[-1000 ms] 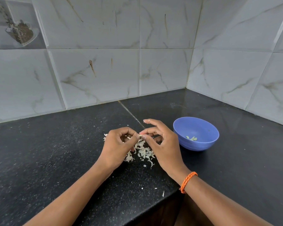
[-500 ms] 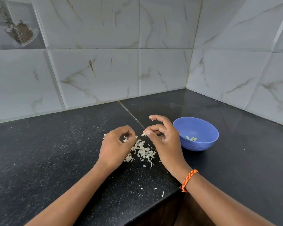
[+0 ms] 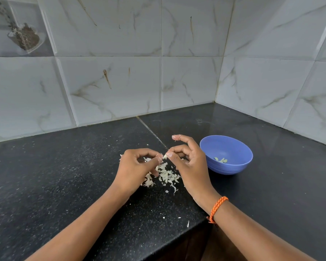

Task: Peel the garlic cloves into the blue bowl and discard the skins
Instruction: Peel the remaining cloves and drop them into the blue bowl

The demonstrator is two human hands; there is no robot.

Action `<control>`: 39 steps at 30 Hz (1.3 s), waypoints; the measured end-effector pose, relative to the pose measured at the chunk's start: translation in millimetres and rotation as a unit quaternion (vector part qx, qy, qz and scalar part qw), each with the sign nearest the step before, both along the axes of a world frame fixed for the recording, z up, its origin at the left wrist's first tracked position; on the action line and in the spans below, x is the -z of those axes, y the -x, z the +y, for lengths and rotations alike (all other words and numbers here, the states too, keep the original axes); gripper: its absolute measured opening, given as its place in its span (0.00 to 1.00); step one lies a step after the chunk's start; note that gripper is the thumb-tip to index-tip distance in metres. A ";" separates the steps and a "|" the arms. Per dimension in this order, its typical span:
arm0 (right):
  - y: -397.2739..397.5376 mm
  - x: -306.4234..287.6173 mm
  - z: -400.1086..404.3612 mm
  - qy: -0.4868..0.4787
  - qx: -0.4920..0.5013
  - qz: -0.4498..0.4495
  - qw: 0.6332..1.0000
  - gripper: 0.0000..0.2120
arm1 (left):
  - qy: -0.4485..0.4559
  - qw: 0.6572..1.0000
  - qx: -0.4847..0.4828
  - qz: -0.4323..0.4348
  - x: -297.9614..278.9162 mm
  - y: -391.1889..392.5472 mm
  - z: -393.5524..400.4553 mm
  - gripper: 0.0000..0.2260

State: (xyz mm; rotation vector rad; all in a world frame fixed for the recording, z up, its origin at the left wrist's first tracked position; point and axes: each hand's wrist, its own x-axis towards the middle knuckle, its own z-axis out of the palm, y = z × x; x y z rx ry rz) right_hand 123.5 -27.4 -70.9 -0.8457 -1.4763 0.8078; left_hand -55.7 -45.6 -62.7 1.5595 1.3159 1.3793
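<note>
Both hands (image 3: 165, 157) pinch a garlic clove (image 3: 164, 156) (above skins (image 3: 166, 175)).

the worktop (image 3: 68, 166) looks like polished black stone, speckled with fine pale flecks, glossier toward the corner where it mirrors the wall. the wall tiles (image 3: 109, 81) are glazed ceramic with a marble-style veining, smooth and faintly shiny. the blue bowl (image 3: 231, 166) appears to be matt plastic, smooth inside with faint ridges round its lower outside. the garlic skins (image 3: 167, 175) are thin, papery, dry-looking flakes, off-white. the peeled cloves (image 3: 221, 160) in the bowl look smooth and pale. an orange wristband (image 3: 217, 207) is braided cord, rough in texture.
</note>
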 end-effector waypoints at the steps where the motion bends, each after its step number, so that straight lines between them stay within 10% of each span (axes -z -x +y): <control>1: 0.7 1.2 0.1 0.001 0.001 -0.002 1.000 0.18 | 0.007 1.000 0.010 -0.008 -0.5 -0.5 -0.4 0.02; 30: -3.1 3.8 5.7 -0.098 0.090 -0.236 0.963 0.20 | -0.019 0.999 -0.034 0.020 1.4 1.7 1.6 0.05; 39: -0.1 4.5 1.1 -0.069 0.034 -0.169 0.983 0.18 | -0.037 0.996 -0.059 0.059 -1.3 3.4 0.4 0.06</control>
